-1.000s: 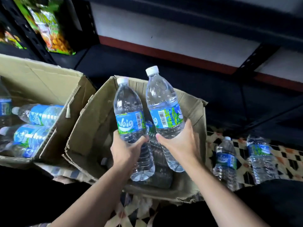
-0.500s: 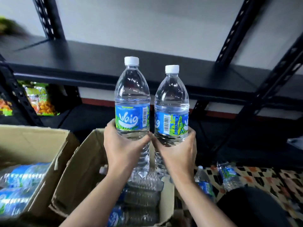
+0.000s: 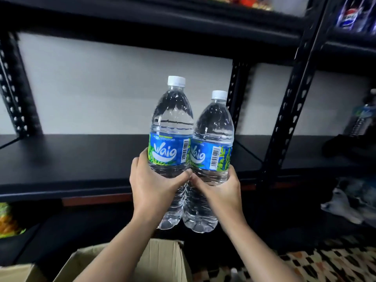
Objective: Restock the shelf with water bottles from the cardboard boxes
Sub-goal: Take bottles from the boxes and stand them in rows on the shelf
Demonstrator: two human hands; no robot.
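The person's left hand [image 3: 154, 186] is wrapped around the waist of a clear plastic water bottle with a blue-green label and white cap [image 3: 172, 139], and the right hand [image 3: 218, 188] grips a second clear plastic bottle of the same kind [image 3: 212, 151]. Both bottles are upright, touching each other side by side, in the air in front of the bare black metal shelf board [image 3: 81, 159], with their bases lower than its front edge.

One risk is that the bases knock against the shelf edge if the bottles go forward before they rise enough. The smooth, ribbed plastic could also slip, because each hand holds only the middle. If both are set down while pressed together, one may tip the other. A dropped bottle would likely fall toward the open brown cardboard box [image 3: 162, 259] below.
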